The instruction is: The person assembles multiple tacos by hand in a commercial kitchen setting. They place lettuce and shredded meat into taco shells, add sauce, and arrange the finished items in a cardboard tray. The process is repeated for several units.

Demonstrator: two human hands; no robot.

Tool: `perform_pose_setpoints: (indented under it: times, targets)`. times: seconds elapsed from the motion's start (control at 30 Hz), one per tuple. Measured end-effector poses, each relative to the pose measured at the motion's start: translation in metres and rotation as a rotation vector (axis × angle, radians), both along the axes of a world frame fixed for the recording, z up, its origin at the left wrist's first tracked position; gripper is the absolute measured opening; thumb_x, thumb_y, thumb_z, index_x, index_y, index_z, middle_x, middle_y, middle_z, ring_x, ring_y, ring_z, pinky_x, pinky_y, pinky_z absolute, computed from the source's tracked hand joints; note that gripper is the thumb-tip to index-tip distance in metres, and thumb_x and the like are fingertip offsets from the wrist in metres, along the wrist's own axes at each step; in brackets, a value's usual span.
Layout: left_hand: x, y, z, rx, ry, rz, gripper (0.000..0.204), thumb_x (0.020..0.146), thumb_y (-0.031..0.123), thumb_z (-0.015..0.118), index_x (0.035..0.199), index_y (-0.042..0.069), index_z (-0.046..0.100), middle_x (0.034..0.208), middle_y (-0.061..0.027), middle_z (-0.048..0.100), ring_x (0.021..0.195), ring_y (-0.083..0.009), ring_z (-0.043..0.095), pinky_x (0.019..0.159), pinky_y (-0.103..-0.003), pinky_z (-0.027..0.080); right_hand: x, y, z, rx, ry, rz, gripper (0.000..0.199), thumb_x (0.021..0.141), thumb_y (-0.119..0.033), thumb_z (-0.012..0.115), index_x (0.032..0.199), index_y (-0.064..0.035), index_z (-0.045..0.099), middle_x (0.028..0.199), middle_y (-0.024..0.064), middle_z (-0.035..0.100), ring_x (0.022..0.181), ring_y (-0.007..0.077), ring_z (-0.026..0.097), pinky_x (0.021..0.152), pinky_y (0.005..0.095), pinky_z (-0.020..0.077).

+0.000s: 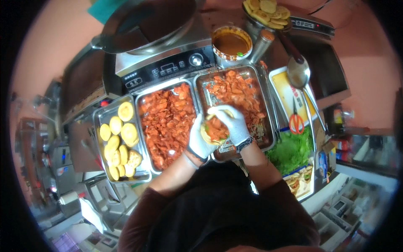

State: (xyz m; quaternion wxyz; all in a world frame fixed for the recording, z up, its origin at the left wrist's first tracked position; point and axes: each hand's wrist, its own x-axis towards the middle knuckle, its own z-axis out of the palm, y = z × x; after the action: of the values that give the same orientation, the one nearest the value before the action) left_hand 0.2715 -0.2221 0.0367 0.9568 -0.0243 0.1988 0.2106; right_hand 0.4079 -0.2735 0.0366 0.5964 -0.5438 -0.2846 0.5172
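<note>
My left hand, in a white glove, cups a split flatbread bun from its left side. Red-brown meat pieces and a bit of green leaf lie in the bun. Over its upper right edge curl the fingers of my right hand, also gloved in white, gripping the bread. Both hands are above the near part of a steel tray of sauced meat, whose bottom shows in places. A fuller tray of the same meat stands to the left.
A tray of round flatbreads stands far left. Green lettuce, orange-handled scissors and a ladle lie right. Behind are a sauce pot, a large pan on a cooker, and stacked flatbreads.
</note>
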Motion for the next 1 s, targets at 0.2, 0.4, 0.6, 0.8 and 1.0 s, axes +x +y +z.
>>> perform_pose_setpoints:
  times: [0.2,0.4,0.6,0.8,1.0]
  targets:
    - [0.0,0.0,-0.015,0.027,0.098,0.014,0.047,0.102,0.045,0.055,0.129,0.007,0.06,0.12,-0.0132,0.067,0.11,-0.0249,0.066,0.097,-0.041,0.055,-0.007,-0.014,-0.023,0.15,-0.028,0.021,0.04,0.092,-0.005,0.071,0.13,-0.001,0.062,0.126,0.0098,0.067,0.117,0.0189,0.063,0.104,0.0334,0.049]
    - [0.001,-0.012,-0.059,-0.031,0.053,0.133,0.039,0.103,0.039,0.053,0.127,0.008,0.06,0.121,-0.012,0.066,0.114,-0.0263,0.063,0.1,-0.04,0.052,-0.017,-0.019,-0.027,0.28,-0.405,-0.045,0.047,0.083,-0.005,0.08,0.127,-0.0035,0.065,0.124,0.0134,0.069,0.114,0.0242,0.067,0.097,0.0355,0.0546]
    - [0.012,-0.014,-0.051,0.099,0.154,0.163,0.024,0.101,0.029,0.049,0.105,0.009,0.063,0.103,-0.0073,0.066,0.098,-0.0205,0.063,0.088,-0.034,0.054,-0.023,-0.022,-0.033,0.379,-0.541,-0.194,0.032,0.085,-0.002,0.077,0.117,-0.0036,0.072,0.116,0.014,0.072,0.111,0.0262,0.069,0.094,0.0354,0.0559]
    - [0.01,0.001,-0.108,0.371,-0.346,-0.049,0.019,0.099,0.021,0.051,0.101,0.007,0.064,0.099,-0.007,0.067,0.095,-0.0194,0.064,0.085,-0.032,0.055,-0.03,-0.046,-0.017,0.347,-0.65,-0.244,0.031,0.09,-0.005,0.071,0.121,-0.0047,0.072,0.126,0.0138,0.069,0.12,0.0287,0.065,0.103,0.0403,0.0513]
    - [0.035,-0.051,-0.072,0.274,-0.023,-0.358,0.026,0.101,0.028,0.049,0.109,0.007,0.062,0.104,-0.0088,0.066,0.1,-0.0211,0.064,0.089,-0.035,0.055,-0.044,-0.102,-0.027,0.113,-0.846,-0.442,0.036,0.096,-0.018,0.066,0.13,-0.0081,0.066,0.13,0.0147,0.066,0.124,0.0328,0.061,0.105,0.0444,0.0477]
